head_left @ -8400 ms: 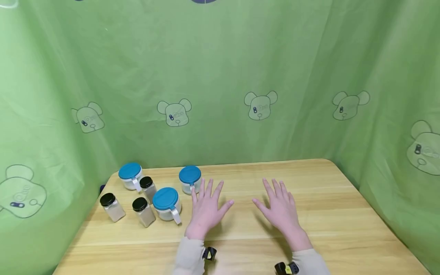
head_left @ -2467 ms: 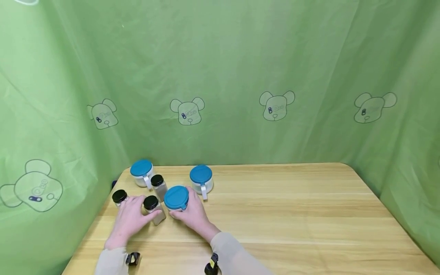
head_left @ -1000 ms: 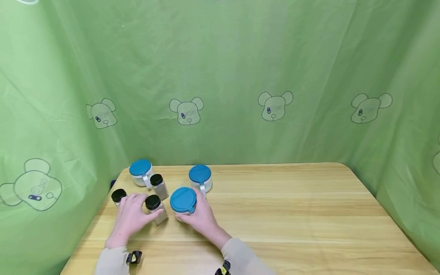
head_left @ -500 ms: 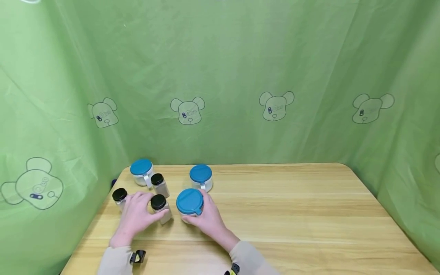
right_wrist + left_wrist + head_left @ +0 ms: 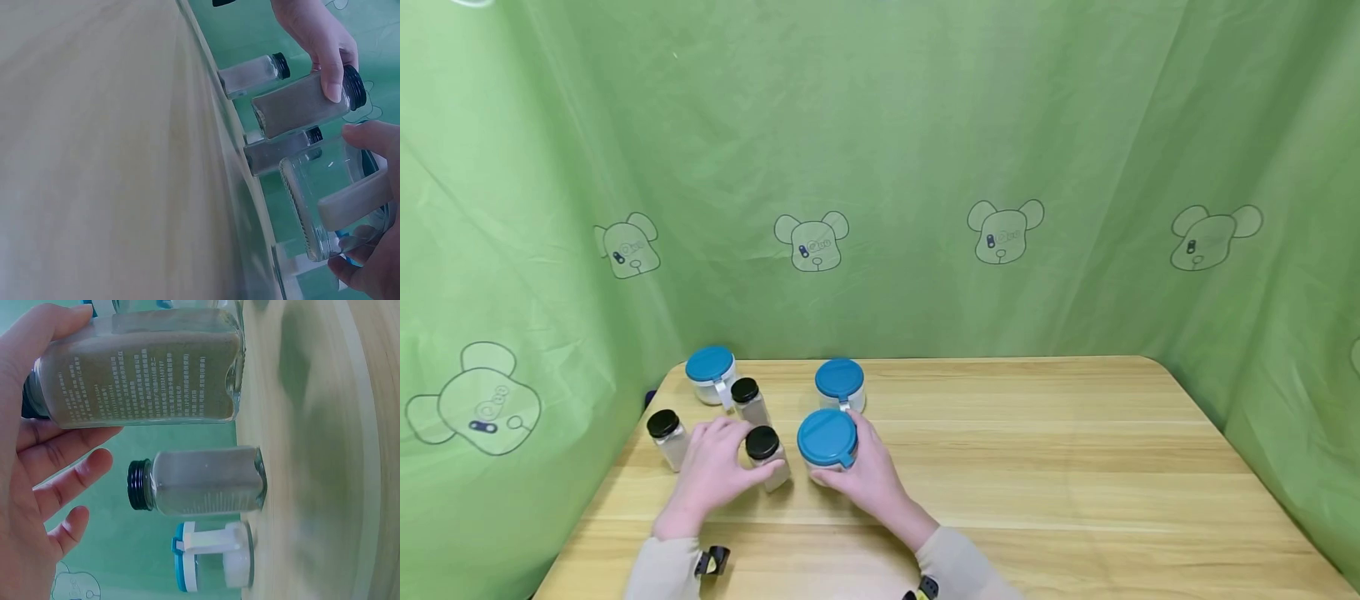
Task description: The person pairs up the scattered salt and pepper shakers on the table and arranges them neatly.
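My left hand grips a square glass spice jar with a black lid and brownish powder inside, thumb on one side and fingers on the other. In the left wrist view, printed text covers the jar's face. My right hand holds a round glass seasoning pot with a blue lid and a pale handle, the thumb and fingers around its side. In the right wrist view the pot looks clear, its handle facing the camera. The two held containers are upright, side by side and slightly apart. Whether their bases touch the table I cannot tell.
Two more black-lidded jars stand at the left, one beside my left hand and one behind it. Two blue-lidded pots stand farther back, at the left and behind my right hand. The wooden table extends right; a green curtain hangs behind.
From above the table's middle, both hands moved left and took hold of a jar and a pot. Over the last second, both hands shifted rightward with them.
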The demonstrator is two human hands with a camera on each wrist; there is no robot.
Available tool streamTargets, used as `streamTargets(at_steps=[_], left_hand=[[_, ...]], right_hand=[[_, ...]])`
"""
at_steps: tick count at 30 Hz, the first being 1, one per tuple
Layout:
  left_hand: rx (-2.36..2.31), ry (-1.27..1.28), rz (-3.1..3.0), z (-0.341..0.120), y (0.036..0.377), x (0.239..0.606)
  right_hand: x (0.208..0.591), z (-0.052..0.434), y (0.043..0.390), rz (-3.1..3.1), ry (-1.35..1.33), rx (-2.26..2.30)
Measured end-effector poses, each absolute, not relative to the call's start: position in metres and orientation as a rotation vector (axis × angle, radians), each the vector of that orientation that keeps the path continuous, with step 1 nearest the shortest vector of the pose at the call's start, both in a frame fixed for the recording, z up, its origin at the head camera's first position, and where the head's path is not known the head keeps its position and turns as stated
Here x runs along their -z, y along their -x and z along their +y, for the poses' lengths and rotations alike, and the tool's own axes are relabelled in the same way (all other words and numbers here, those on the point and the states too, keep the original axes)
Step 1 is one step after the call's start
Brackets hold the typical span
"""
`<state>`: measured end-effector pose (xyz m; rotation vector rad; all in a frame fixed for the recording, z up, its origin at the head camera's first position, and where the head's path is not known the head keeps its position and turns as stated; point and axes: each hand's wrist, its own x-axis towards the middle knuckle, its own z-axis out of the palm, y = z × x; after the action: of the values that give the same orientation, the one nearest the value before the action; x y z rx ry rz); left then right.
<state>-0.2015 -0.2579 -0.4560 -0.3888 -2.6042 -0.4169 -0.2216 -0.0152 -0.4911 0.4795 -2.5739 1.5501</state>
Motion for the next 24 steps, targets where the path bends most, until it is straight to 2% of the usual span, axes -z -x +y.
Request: streamTargets(at_steps=[24], left_hand=[[0.404, 0.510, -2.590, -0.224, 0.198, 0.456]], right_hand=[[0.488, 0.018, 0.215, -2.539, -0.412, -1.565]])
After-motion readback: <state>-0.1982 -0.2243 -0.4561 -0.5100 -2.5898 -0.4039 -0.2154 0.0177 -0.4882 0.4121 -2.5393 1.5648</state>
